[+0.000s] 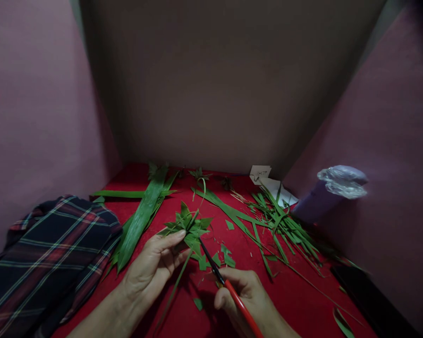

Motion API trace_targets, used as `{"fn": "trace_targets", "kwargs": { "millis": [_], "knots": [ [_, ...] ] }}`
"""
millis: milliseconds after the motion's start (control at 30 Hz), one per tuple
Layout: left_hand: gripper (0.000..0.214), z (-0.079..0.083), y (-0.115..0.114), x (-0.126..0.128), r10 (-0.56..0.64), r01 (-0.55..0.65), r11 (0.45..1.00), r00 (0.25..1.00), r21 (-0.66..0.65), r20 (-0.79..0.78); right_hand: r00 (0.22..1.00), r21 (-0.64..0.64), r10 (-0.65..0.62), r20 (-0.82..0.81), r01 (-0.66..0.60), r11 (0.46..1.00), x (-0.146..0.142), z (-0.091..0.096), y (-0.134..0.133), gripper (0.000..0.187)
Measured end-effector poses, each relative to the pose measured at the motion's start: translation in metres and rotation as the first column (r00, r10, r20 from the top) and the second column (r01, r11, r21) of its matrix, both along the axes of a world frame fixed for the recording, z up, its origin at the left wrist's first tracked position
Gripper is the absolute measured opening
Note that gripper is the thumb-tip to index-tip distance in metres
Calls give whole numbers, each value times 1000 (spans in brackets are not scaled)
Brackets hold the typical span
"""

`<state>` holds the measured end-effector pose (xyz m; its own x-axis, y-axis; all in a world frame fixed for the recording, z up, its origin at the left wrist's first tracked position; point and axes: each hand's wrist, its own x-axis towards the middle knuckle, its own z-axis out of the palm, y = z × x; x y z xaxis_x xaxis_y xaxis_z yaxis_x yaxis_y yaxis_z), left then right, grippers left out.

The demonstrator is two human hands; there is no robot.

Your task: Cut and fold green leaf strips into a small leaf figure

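My left hand pinches a green star-shaped flower folded from leaf strips, with its pointed petals spread outward. From the flower, one thin strip curls upward and another hangs down toward me. My right hand is closed around red-handled scissors, whose slim dark blades reach the flower's lower petals. Whether the blades touch a petal I cannot tell. Small cut leaf pieces lie on the red cloth below and beside the flower.
Long broad leaves lie at left beside a folded plaid cloth. A heap of narrow leaf strips spreads at right, near white paper. Behind stands another leaf flower. A purple plastic-topped roll leans by the right wall.
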<state>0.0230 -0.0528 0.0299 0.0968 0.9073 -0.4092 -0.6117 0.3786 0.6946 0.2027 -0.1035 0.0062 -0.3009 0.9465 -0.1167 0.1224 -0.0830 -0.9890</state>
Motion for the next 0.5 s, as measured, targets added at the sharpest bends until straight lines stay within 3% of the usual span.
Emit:
{"fn": "trace_targets", "kwargs": {
  "millis": [367,500],
  "knots": [
    [17,0,0,0,13,-13,1000,1000,-25,2,1000,14,-1,26,1,1000,1,-2,0,12],
    [11,-1,0,0,-5,5,1000,1000,-6,-14,994,61,-23,107,16,998,2,-3,0,11]
  ]
}}
